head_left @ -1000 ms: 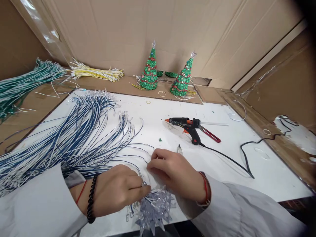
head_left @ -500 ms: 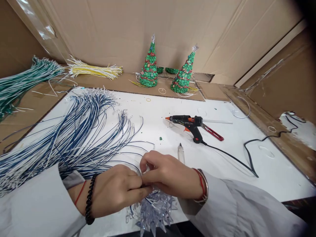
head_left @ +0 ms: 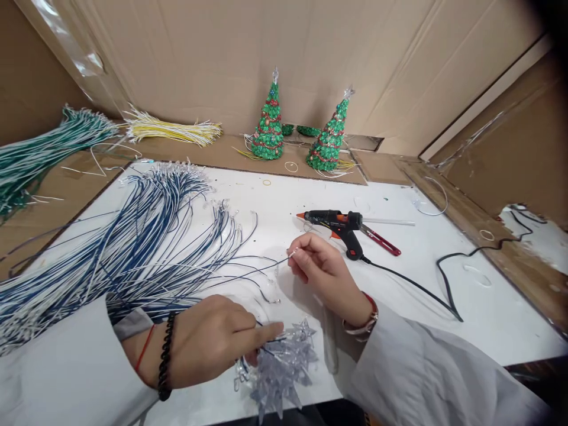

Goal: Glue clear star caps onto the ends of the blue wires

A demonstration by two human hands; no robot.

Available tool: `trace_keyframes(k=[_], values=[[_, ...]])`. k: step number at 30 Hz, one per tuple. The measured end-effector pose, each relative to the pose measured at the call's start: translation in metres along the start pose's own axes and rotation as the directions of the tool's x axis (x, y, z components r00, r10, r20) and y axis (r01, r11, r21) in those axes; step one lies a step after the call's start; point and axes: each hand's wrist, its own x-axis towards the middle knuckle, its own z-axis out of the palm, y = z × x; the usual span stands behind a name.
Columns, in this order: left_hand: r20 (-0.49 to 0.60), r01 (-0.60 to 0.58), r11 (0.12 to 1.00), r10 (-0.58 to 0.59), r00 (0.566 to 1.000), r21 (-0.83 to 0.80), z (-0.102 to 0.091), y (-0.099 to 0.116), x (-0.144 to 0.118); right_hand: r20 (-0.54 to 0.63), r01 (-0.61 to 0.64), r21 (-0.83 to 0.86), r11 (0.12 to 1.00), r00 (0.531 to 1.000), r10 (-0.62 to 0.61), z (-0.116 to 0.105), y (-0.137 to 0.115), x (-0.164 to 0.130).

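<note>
My right hand (head_left: 322, 269) pinches the tip of a blue-and-white wire (head_left: 280, 262), which runs left towards the pile. Below it, my left hand (head_left: 217, 343) is closed at the upper left side of a spiky cluster of clear plastic stars (head_left: 284, 373). Its index finger stretches over blue-and-white wires at the cluster; the other fingertips are mostly hidden. A few small clear tips hang beside the cluster. A large pile of blue-and-white wires (head_left: 133, 236) with clear ends fans across the left of the white table.
A black glue gun (head_left: 332, 220) lies beyond my right hand, beside red-handled snips (head_left: 382, 239); its cord (head_left: 412, 281) runs right. Two green beaded trees (head_left: 268, 127) stand at the back. Yellow-white wires (head_left: 173, 130) and green-white wires (head_left: 57, 145) lie back left. Cardboard walls surround the table.
My right hand has moved up and right, away from my left hand, and now has a wire tip in its pinch. My left hand stays at the star cluster, index finger more extended.
</note>
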Motion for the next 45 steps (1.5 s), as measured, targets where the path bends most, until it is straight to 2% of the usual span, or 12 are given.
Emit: trace_keyframes(k=[4,6,11,16,20,24,26,28,31,36,40,45], values=[[0.027,0.051,0.999,-0.051,0.998,-0.014,0.003,0.001,0.001,-0.072,-0.036,-0.337,0.941,0.997,0.013,0.000,0.000,-0.001],[0.022,0.086,0.996,-0.086,0.996,0.013,0.003,0.003,0.001,-0.112,-0.081,-0.415,0.906,0.993,0.037,0.000,-0.004,-0.004],[0.074,0.174,0.977,-0.184,0.980,0.121,0.002,0.008,0.005,-0.179,-0.039,-0.462,0.886,0.982,-0.051,-0.002,-0.015,-0.013],[0.108,0.117,0.951,-0.154,0.982,0.288,0.001,0.013,0.011,-0.264,-0.066,-0.423,0.904,0.963,-0.054,-0.009,-0.022,-0.024],[0.075,0.145,0.969,-0.163,0.984,0.200,0.001,0.009,0.009,-0.312,-0.139,-0.410,0.901,0.950,0.004,-0.018,-0.032,-0.043],[0.028,0.206,0.979,-0.206,0.978,0.012,-0.002,0.002,0.006,-0.184,-0.255,-0.524,0.813,0.966,0.184,-0.022,-0.045,-0.069],[-0.008,0.221,0.973,-0.222,0.975,-0.063,-0.004,-0.001,0.005,-0.072,-0.291,-0.577,0.763,0.949,0.307,-0.018,-0.049,-0.081],[-0.042,0.227,0.964,-0.235,0.971,-0.137,-0.005,-0.004,0.004,0.014,-0.279,-0.581,0.765,0.936,0.352,-0.008,-0.050,-0.090],[-0.141,0.197,0.950,-0.235,0.962,-0.240,-0.008,-0.008,0.004,0.028,-0.192,-0.581,0.791,0.967,0.255,0.014,-0.045,-0.099],[-0.245,0.178,0.930,-0.263,0.933,-0.321,-0.023,-0.007,0.008,-0.016,-0.104,-0.672,0.733,0.992,0.125,0.045,-0.032,-0.097],[-0.254,0.213,0.945,-0.276,0.927,-0.248,-0.031,-0.003,0.009,-0.025,-0.080,-0.670,0.738,0.996,0.085,0.047,-0.031,-0.092],[-0.238,0.262,0.928,-0.326,0.915,-0.265,-0.032,-0.001,0.009,-0.125,-0.105,-0.502,0.859,0.991,0.048,0.043,-0.040,-0.092]])
